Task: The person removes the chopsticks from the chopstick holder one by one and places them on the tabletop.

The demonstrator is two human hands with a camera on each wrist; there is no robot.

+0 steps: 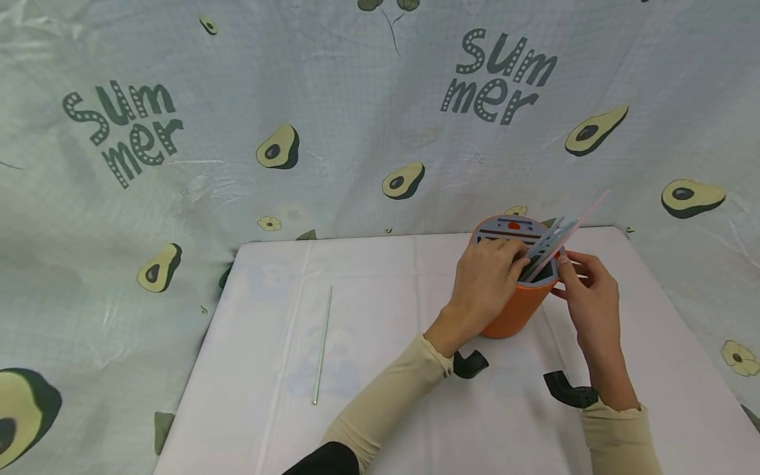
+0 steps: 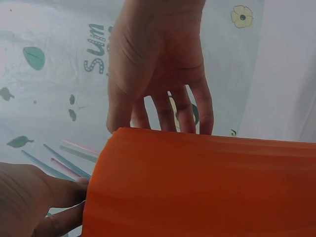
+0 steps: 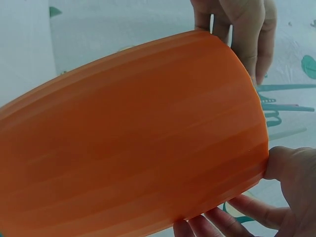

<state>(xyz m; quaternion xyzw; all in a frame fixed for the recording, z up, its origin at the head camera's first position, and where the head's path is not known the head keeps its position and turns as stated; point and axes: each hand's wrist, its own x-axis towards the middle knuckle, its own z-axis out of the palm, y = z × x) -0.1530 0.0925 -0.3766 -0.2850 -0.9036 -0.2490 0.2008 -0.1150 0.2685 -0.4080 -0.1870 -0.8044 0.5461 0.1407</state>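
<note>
An orange utensil holder with a grey slotted top stands near the table's back right. Pink and blue straws lean out of its front right compartment. My left hand reaches over the rim, thumb and fingertips beside the straws; whether they pinch one is hidden. At the right side, my right hand holds the holder, thumb on the rim and fingers bent against the wall. Another pale straw lies on the table to the left.
The white-covered table ends against an avocado-print sheet behind. Black wrist mounts stick out below both hands, in front of the holder.
</note>
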